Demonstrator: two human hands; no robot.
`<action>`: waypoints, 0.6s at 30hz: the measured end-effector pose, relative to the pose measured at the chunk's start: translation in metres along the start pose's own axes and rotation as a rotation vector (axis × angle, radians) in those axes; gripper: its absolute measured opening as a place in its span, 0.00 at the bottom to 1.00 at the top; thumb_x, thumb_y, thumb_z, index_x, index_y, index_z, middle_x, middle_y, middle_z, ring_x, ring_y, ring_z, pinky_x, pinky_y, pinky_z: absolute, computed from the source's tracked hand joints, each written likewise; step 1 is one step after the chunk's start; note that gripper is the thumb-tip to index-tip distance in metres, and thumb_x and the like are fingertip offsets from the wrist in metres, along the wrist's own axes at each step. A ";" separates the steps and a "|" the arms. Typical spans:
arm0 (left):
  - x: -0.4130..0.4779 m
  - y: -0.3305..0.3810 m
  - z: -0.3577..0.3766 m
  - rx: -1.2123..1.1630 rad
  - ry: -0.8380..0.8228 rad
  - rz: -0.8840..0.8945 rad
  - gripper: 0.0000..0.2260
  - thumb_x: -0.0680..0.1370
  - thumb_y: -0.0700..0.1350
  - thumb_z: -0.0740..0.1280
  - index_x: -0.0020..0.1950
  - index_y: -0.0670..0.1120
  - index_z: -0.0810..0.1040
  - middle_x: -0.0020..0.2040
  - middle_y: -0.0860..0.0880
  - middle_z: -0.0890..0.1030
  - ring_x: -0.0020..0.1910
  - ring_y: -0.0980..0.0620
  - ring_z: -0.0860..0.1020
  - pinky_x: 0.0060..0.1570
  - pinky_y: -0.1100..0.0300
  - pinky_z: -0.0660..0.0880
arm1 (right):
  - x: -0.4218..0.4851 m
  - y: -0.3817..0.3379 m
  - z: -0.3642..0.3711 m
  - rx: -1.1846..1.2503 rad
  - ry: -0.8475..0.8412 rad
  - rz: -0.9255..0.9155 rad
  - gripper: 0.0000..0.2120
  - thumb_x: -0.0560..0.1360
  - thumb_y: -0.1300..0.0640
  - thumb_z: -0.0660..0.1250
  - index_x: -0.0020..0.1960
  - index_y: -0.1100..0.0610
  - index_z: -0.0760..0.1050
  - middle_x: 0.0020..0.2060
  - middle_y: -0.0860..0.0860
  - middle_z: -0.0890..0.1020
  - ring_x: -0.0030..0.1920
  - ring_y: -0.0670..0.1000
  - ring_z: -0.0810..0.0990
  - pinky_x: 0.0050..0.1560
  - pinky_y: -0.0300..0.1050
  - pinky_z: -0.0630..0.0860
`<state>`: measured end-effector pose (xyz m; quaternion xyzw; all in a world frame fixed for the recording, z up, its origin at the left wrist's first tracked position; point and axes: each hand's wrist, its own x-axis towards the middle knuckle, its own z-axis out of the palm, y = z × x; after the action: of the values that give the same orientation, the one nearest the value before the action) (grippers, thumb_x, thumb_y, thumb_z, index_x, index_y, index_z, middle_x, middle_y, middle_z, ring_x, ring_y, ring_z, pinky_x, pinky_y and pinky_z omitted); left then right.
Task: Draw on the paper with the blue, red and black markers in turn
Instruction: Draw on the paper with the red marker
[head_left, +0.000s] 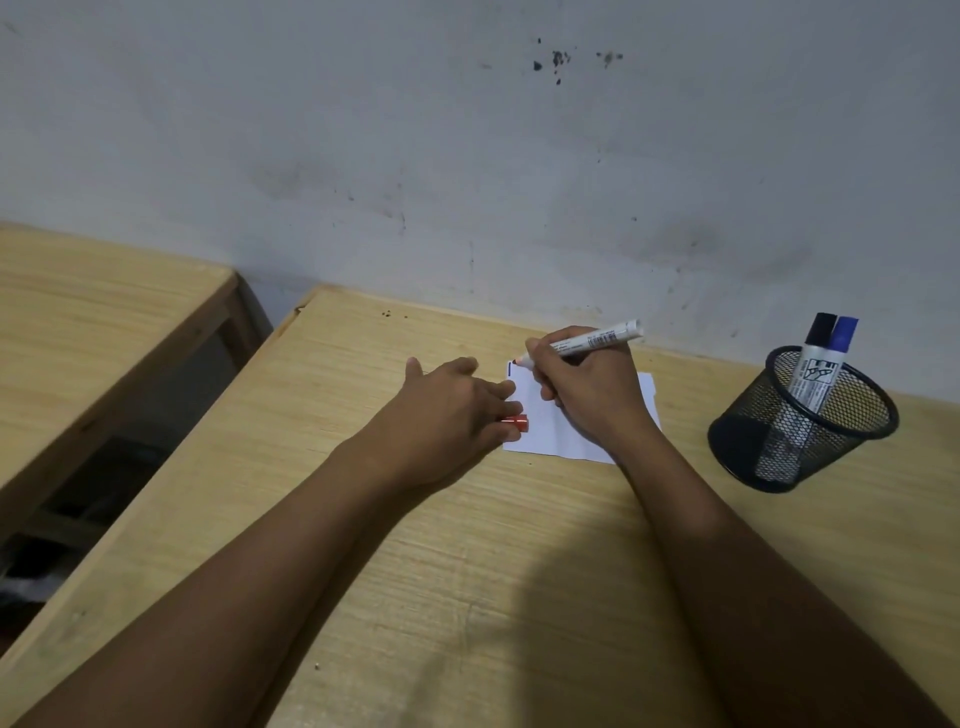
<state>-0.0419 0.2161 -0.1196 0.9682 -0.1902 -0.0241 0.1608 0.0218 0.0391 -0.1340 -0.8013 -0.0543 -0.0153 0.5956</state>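
A small white paper (545, 431) lies on the wooden table (467, 545) near the wall. My right hand (587, 389) grips an uncapped red marker (597, 340), its tip touching the paper's top left corner beside a short blue line (510, 369). My left hand (452, 410) rests on the paper's left edge and holds the red cap (519, 422) in its fingers. The black-capped marker (810, 374) and the blue-capped marker (842, 335) stand in a black mesh cup (800, 426) to the right.
The table's far edge meets a stained grey wall (467, 156). A second wooden table (93, 312) stands to the left across a dark gap (104, 467).
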 end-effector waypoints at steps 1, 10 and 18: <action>0.000 0.000 0.000 -0.005 0.001 0.002 0.14 0.81 0.57 0.60 0.62 0.57 0.80 0.72 0.57 0.72 0.77 0.46 0.59 0.68 0.26 0.54 | 0.000 0.000 0.000 -0.004 -0.001 0.000 0.09 0.77 0.56 0.72 0.45 0.62 0.83 0.30 0.45 0.85 0.28 0.46 0.80 0.30 0.37 0.76; -0.001 0.000 -0.001 -0.007 0.009 0.000 0.14 0.81 0.56 0.60 0.62 0.57 0.80 0.68 0.57 0.76 0.74 0.47 0.62 0.67 0.27 0.56 | 0.002 0.003 0.000 -0.009 -0.016 0.001 0.07 0.76 0.57 0.73 0.41 0.59 0.82 0.31 0.51 0.83 0.28 0.48 0.80 0.35 0.43 0.78; 0.000 -0.002 0.002 -0.049 0.016 -0.009 0.14 0.80 0.56 0.61 0.62 0.58 0.80 0.68 0.57 0.76 0.76 0.46 0.60 0.67 0.26 0.54 | 0.003 0.004 0.001 -0.016 -0.026 0.008 0.06 0.72 0.58 0.74 0.40 0.61 0.82 0.30 0.56 0.84 0.29 0.51 0.81 0.33 0.46 0.77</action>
<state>-0.0413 0.2175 -0.1221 0.9649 -0.1840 -0.0219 0.1861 0.0253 0.0393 -0.1380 -0.8064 -0.0590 -0.0029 0.5884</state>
